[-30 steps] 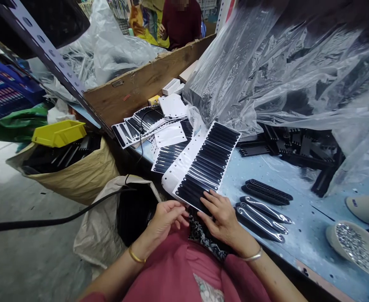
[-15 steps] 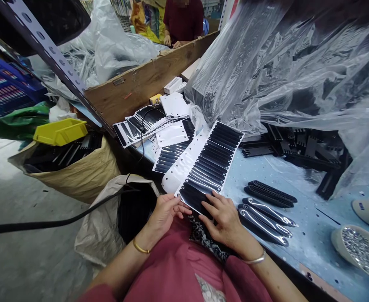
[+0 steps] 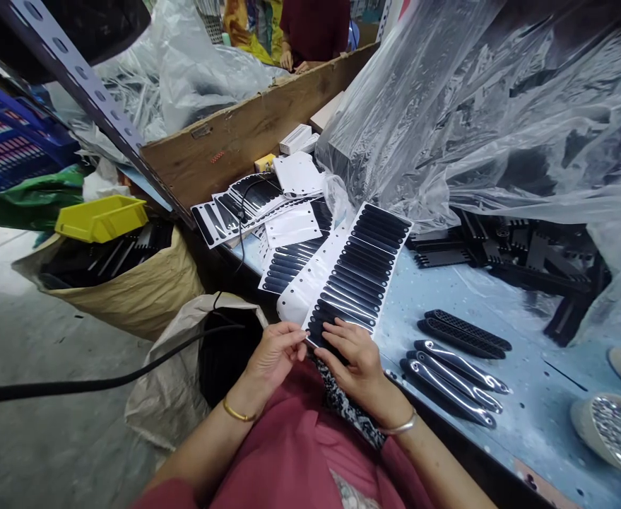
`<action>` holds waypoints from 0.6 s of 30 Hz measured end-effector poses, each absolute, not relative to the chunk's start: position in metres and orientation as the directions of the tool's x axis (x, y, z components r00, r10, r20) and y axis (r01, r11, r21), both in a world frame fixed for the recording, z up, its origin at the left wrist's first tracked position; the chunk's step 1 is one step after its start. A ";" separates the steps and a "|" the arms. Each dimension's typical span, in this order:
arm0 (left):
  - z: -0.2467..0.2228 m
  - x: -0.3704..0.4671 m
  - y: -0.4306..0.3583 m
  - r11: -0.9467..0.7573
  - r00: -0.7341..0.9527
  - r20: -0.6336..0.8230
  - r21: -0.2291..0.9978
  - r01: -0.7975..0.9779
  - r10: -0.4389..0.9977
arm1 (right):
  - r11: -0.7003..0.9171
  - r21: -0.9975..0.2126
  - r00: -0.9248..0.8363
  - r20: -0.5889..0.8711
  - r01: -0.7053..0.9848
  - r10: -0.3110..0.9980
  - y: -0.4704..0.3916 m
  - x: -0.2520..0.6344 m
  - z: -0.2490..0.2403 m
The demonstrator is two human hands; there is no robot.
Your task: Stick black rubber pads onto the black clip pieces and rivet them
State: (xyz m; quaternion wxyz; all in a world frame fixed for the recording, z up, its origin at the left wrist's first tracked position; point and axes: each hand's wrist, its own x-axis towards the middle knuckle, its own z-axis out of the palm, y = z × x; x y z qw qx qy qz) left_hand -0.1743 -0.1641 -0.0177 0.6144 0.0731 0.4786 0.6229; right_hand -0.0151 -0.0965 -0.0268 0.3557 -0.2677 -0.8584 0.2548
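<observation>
A white sheet (image 3: pixel 363 265) lined with rows of black strips slants over the bench edge. At its near left corner my left hand (image 3: pixel 278 353) pinches thumb against finger, with the sheet's edge between them. Spread over the lowest strips is my right hand (image 3: pixel 357 360), fingers resting on the sheet. To the right lie glossy black curved pieces (image 3: pixel 453 382) with clear film, beside dark textured pieces (image 3: pixel 463 334). More strip sheets (image 3: pixel 294 265) and a white backing sheet (image 3: pixel 302 286) lie behind.
A bowl of small metal parts (image 3: pixel 614 431) stands at right. Plastic sheeting (image 3: pixel 480 141) drapes over black parts (image 3: pixel 522 254). Left are sacks (image 3: pixel 124 304), a yellow bin (image 3: pixel 101 219) and a black cable (image 3: pixel 130 378). A person (image 3: pixel 315 32) sits beyond the wooden board (image 3: pixel 257 116).
My right hand has shifted slightly left along the sheet's lower end, its fingers nearer my left hand. The view has moved a little, so the right-side items appear lower and farther right.
</observation>
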 end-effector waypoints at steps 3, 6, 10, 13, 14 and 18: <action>-0.021 -0.178 -0.160 0.200 -0.214 -0.495 0.654 -0.730 0.842 | 0.668 -0.695 -0.578 0.439 0.267 0.688 -0.094 -0.019 -0.031; -0.024 -0.180 -0.156 0.203 -0.168 -0.477 0.631 -0.749 0.863 | 0.602 -0.752 -0.553 0.393 0.267 0.735 -0.093 -0.018 -0.028; -0.023 -0.175 -0.150 0.242 -0.091 -0.445 0.636 -0.733 0.891 | 0.576 -0.778 -0.561 0.369 0.249 0.741 -0.093 -0.019 -0.025; -0.019 -0.170 -0.144 0.251 -0.105 -0.436 0.680 -0.689 0.894 | 0.578 -0.781 -0.563 0.374 0.237 0.737 -0.090 -0.023 -0.024; -0.017 -0.169 -0.143 0.251 -0.117 -0.429 0.706 -0.662 0.896 | 0.570 -0.787 -0.549 0.376 0.236 0.747 -0.089 -0.025 -0.024; -0.004 -0.164 -0.146 0.263 -0.160 -0.403 0.802 -0.537 0.901 | 0.498 -0.836 -0.429 0.372 0.231 0.823 -0.098 -0.032 -0.015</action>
